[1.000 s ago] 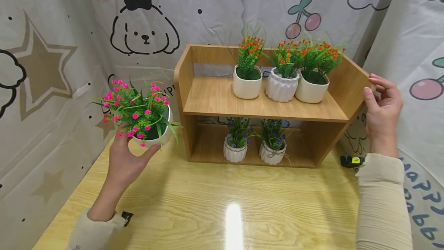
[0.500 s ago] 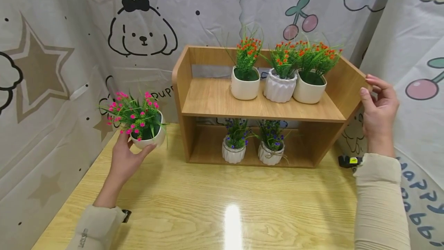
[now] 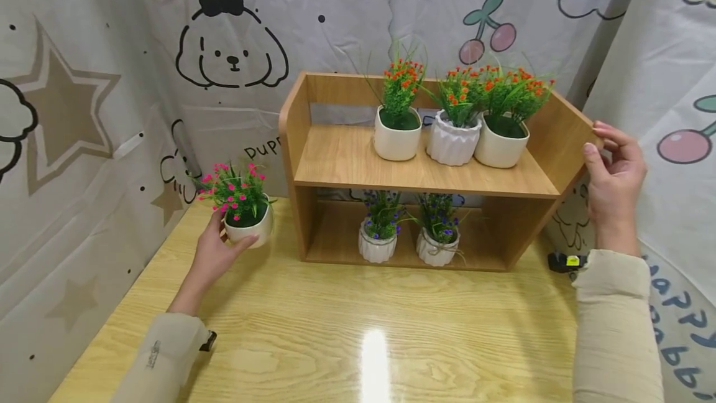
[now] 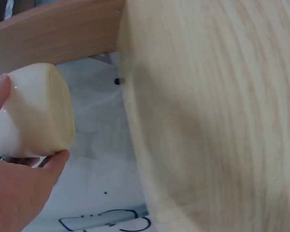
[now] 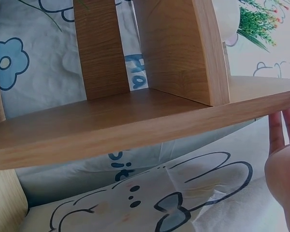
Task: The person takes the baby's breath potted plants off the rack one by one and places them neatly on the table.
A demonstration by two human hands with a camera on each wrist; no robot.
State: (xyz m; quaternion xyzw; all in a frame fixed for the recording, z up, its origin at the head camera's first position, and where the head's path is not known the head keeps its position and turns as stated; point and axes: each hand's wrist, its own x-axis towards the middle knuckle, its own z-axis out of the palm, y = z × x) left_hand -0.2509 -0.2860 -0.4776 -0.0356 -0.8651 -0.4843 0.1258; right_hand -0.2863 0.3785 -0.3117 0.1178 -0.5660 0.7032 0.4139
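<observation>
My left hand (image 3: pixel 218 257) holds a cream pot (image 3: pixel 254 229) of pink artificial flowers (image 3: pixel 232 190) left of the wooden shelf (image 3: pixel 425 185). The thumb is on its near side and the fingers are behind it. In the left wrist view, the smooth cream pot (image 4: pixel 36 108) shows its base toward the table, with a gap between them. My right hand (image 3: pixel 615 185) grips the upper front edge of the shelf's right side panel between thumb and fingers. The right wrist view has its fingers (image 5: pixel 276 133) against the panel edge.
On the upper shelf board stand three orange-flowered pots, including a ribbed white pot (image 3: pixel 454 138) between two smooth ones. Two white pots with purple flowers, one the twine-tied pot (image 3: pixel 439 246), stand below. A printed curtain (image 3: pixel 335 17) surrounds the wooden table (image 3: pixel 313 328).
My left hand has lowered the pink-flowered pot toward the table and moved it slightly right and away from me, bringing it more upright. My right hand keeps its grip on the shelf.
</observation>
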